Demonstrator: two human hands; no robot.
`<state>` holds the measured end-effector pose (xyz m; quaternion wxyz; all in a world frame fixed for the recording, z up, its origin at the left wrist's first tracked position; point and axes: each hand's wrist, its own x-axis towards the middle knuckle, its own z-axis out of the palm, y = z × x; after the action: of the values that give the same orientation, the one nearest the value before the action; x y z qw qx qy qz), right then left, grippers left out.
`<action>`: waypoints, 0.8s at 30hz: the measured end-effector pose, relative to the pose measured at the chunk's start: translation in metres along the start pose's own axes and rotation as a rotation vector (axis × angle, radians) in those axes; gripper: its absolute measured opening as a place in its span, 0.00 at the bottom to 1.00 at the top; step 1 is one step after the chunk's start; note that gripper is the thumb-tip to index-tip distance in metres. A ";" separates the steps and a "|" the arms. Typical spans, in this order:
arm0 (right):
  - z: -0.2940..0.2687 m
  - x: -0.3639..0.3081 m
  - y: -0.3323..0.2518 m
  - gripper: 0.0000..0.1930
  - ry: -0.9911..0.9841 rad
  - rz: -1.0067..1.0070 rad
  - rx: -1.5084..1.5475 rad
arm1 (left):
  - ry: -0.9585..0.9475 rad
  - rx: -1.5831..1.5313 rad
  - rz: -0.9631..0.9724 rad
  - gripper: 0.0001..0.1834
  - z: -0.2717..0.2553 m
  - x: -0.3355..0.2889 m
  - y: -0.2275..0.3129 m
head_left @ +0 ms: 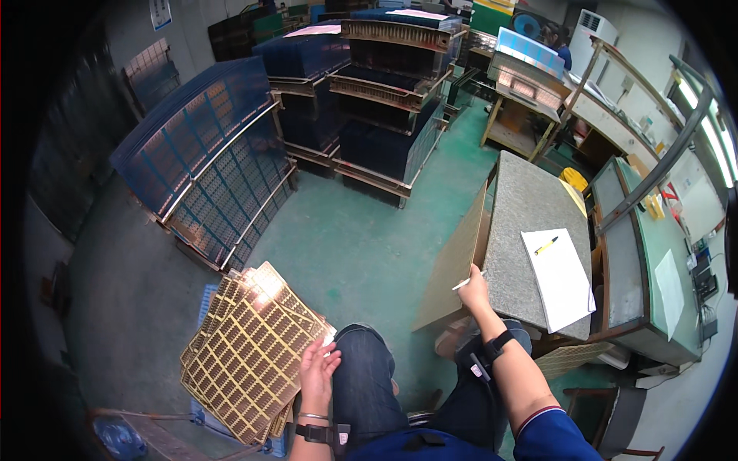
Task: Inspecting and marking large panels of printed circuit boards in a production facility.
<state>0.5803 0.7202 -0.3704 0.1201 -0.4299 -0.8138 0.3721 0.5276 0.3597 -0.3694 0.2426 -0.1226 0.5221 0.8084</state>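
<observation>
At the lower left stands a stack of gold-patterned circuit panels [250, 346], its sheets slightly fanned out. My left hand [317, 369] is beside the stack's right edge, fingers loosely bent and apart; whether it touches the panels I cannot tell. My right hand [477, 290] is closed at the left edge of the grey-topped table, with a thin white stick [462, 283], like a pen, poking out of it. A tan panel [452, 269] stands on edge along that table side, just under this hand. White paper sheets [560, 276] lie on the table, a yellow pen [546, 246] on them.
Racks of dark blue panels [388, 146] stand ahead, with another tilted rack [223, 161] at the left. The grey table [516, 207] is at my right, beside a green-topped bench [673, 253]. A blue stool [119, 438] is at the lower left. Green floor [338, 238] lies between.
</observation>
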 end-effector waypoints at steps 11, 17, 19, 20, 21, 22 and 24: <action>-0.073 0.004 0.000 0.20 0.192 -0.206 0.226 | -0.040 0.025 -0.049 0.14 -0.008 -0.020 -0.001; -0.181 -0.057 -0.009 0.24 0.031 -0.245 1.000 | -0.044 -0.017 0.006 0.14 -0.007 -0.015 0.010; -0.205 -0.078 0.000 0.24 0.100 -0.269 1.103 | -0.124 -0.038 0.023 0.16 0.009 -0.012 0.014; -0.212 -0.087 0.008 0.24 0.125 -0.280 1.158 | -0.127 -0.038 0.027 0.16 0.019 -0.013 0.019; -0.219 -0.093 0.019 0.24 0.107 -0.282 1.208 | -0.180 -0.100 0.049 0.16 0.032 -0.014 0.025; -0.224 -0.101 0.026 0.23 0.126 -0.274 1.244 | -0.233 -0.159 0.071 0.17 0.043 -0.015 0.032; -0.228 -0.112 0.044 0.23 0.089 -0.295 1.314 | -0.247 -0.194 0.104 0.19 0.048 -0.011 0.049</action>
<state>0.7918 0.7619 -0.2298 0.4396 -0.1666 -0.4629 0.7515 0.5140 0.3839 -0.3061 0.2496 -0.0180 0.4134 0.8755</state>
